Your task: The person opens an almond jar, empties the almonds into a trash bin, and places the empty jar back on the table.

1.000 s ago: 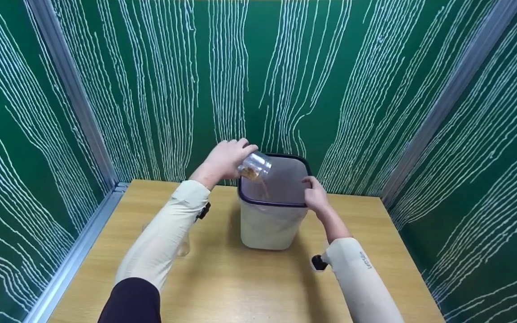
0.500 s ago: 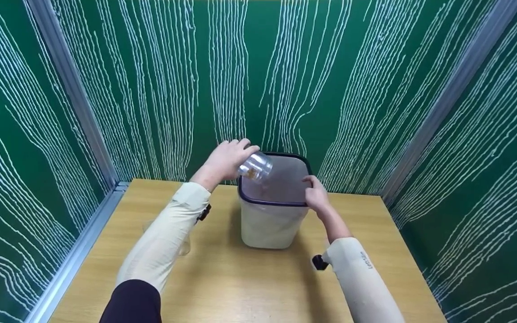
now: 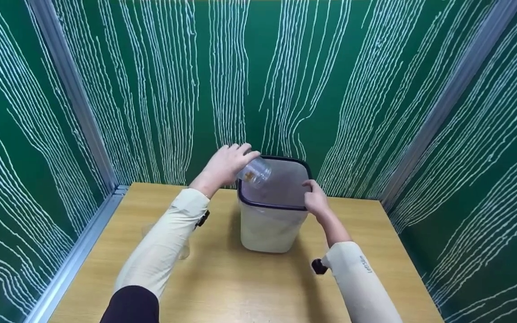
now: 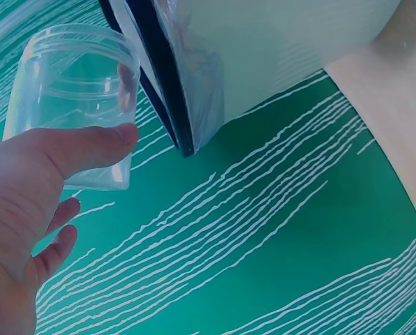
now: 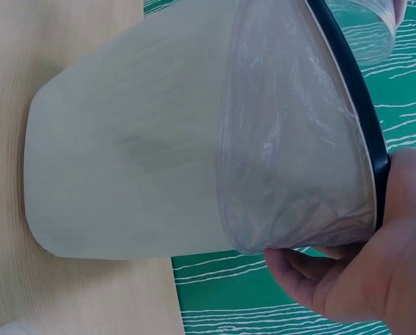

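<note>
My left hand [image 3: 223,166] grips a clear plastic jar [image 3: 260,170], tipped with its mouth over the opening of a pale waste bin [image 3: 267,231]. A small orange-brown bit shows through the jar's wall in the head view. In the left wrist view the thumb lies along the side of the jar [image 4: 75,84]. At the bin's right side, my right hand [image 3: 316,199] holds the dark rim, its fingers curled below the edge in the right wrist view. A thin clear bin liner [image 5: 292,132] is folded down over the outside of the bin.
Partly hidden behind the left forearm, another clear container [image 3: 184,251] is on the wooden table [image 3: 222,287]. Green panels [image 3: 276,80] with white wavy lines close off the back and both sides, joined by metal posts [image 3: 74,89].
Orange-brown bits were falling from the jar into the bin a second ago; now far less shows inside it. The jar is tipped slightly further down, and the right hand keeps its place.
</note>
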The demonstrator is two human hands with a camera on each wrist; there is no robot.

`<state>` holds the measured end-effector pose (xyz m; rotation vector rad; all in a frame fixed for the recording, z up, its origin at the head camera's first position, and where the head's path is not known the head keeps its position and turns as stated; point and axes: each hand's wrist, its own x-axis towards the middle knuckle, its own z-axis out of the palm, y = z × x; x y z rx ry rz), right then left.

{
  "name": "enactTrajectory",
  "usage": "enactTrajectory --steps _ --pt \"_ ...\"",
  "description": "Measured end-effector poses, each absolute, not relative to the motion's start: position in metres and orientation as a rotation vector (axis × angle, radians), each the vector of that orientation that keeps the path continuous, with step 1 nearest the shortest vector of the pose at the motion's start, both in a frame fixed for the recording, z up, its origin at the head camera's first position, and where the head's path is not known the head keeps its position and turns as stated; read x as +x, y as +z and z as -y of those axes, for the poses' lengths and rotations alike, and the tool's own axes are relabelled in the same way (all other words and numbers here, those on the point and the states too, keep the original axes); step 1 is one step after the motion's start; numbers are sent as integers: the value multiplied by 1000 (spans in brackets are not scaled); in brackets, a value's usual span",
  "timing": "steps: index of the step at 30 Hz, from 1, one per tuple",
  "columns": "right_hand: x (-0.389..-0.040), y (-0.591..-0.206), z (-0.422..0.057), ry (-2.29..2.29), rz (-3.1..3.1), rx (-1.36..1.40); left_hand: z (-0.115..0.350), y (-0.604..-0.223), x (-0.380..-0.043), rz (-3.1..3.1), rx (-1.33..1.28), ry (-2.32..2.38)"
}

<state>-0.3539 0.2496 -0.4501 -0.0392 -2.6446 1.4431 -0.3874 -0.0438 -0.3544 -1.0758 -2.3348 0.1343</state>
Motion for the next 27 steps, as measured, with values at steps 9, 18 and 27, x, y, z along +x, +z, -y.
enactTrajectory --steps 9,18,27 --pt "-355 -451 -250 1438 2653 -33 45 -357 -389 2285 -1065 194" --pt "-355 -452 -248 1444 2648 -45 47 -362 -391 2200 -1083 214" --pt "-355 -451 -249 1483 2665 -64 44 -364 -393 2080 -1091 238"
